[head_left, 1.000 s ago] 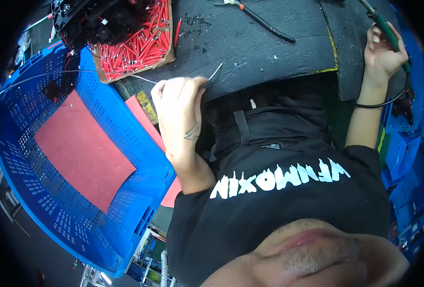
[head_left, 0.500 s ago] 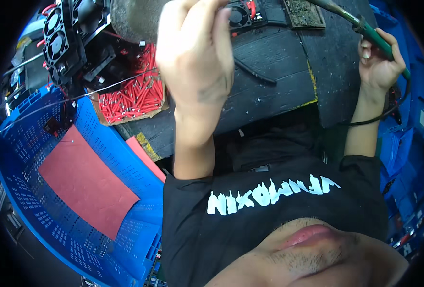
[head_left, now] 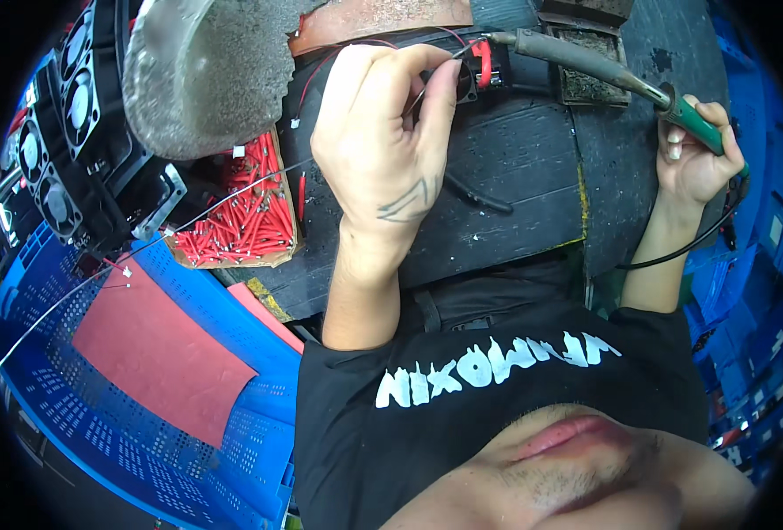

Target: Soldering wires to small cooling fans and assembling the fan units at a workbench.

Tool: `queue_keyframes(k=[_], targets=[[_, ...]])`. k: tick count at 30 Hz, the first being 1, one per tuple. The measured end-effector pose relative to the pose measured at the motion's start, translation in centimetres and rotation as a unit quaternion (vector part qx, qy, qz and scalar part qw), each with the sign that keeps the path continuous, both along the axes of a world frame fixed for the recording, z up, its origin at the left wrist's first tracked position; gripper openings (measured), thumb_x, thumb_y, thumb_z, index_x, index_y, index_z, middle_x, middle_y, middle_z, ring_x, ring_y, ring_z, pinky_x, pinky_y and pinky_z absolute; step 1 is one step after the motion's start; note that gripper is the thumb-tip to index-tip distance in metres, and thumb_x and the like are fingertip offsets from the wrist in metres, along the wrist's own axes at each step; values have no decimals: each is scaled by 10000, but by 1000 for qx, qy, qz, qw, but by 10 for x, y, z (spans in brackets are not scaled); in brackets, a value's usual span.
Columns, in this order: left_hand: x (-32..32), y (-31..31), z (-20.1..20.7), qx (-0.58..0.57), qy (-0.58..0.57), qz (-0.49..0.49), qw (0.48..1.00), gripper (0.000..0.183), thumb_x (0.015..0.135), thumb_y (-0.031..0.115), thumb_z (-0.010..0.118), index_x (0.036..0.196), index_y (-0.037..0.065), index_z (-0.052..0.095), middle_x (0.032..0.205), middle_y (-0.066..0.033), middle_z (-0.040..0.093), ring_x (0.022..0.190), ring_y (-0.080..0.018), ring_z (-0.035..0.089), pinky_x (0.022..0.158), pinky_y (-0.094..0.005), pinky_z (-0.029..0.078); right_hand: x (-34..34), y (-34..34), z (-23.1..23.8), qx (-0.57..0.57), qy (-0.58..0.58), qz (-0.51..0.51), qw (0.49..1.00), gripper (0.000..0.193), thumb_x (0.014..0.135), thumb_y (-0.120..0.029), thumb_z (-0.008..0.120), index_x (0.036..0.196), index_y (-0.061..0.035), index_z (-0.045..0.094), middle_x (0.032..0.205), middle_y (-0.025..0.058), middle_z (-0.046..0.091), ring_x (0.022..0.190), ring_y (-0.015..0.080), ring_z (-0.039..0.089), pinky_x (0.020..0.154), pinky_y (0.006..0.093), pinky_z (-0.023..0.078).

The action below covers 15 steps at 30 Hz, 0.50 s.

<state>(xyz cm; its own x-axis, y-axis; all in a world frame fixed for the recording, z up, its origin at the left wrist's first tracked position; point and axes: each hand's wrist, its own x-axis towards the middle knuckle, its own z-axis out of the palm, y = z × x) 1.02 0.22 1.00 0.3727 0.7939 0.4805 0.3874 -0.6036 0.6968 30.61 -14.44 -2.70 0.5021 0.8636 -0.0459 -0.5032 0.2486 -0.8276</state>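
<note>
My left hand (head_left: 378, 150) pinches a thin, silvery, solder-like wire (head_left: 296, 166) between thumb and forefinger. Its long tail trails off over the blue crate to the left. In my right hand (head_left: 696, 181) is the green handle of a soldering iron (head_left: 586, 64), angled down leftward. The iron's tip and the wire's front end come close together beside a red piece (head_left: 485, 64) on a small black fan (head_left: 467, 87). Whether they touch cannot be made out. My left fingers partly cover the fan.
A shallow tray (head_left: 594, 87) with dark residue lies under the iron. A cardboard box (head_left: 287, 252) of red tube-like pieces sits left of my left hand, below a big rough grey object (head_left: 206, 79). Black fans (head_left: 78, 106) stand farther left, above a blue crate (head_left: 268, 433) with a pink sheet (head_left: 162, 344).
The view has shifted, showing more of the bench's far side. The iron's tip has come into view, now by the fan's red piece. My left hand's pinch has moved right, beside the tip.
</note>
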Motion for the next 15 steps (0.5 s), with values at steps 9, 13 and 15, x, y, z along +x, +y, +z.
queue_keyframes(k=[9, 13, 15], targets=[[0, 0, -1, -25, 5, 8, 1000, 147, 787, -6, 793, 898, 47, 713, 744, -28, 546, 574, -121, 477, 516, -256, 394, 1, -1, 0, -3, 6, 6, 1000, 499, 948, -406, 405, 1030, -16, 705, 886, 228, 652, 477, 158, 476, 544, 260, 454], [0, -1, 1, -29, 8, 9, 1000, 146, 791, -5, 790, 903, 47, 713, 743, -27, 544, 579, -120, 480, 516, -254, 395, 2, 1, -1, -2, 2, 15, 1000, 490, 946, -402, 415, 1031, -18, 706, 905, 228, 658, 487, 159, 488, 538, 252, 456], [-1, -2, 4, -49, 28, 9, 998, 107, 821, -6, 785, 911, 8, 728, 775, -19, 589, 667, -86, 537, 598, -202, 421, 2, 1, -1, -5, 0, 9, 1000, 487, 946, -399, 416, 1029, -16, 706, 918, 230, 663, 491, 163, 495, 528, 252, 452]])
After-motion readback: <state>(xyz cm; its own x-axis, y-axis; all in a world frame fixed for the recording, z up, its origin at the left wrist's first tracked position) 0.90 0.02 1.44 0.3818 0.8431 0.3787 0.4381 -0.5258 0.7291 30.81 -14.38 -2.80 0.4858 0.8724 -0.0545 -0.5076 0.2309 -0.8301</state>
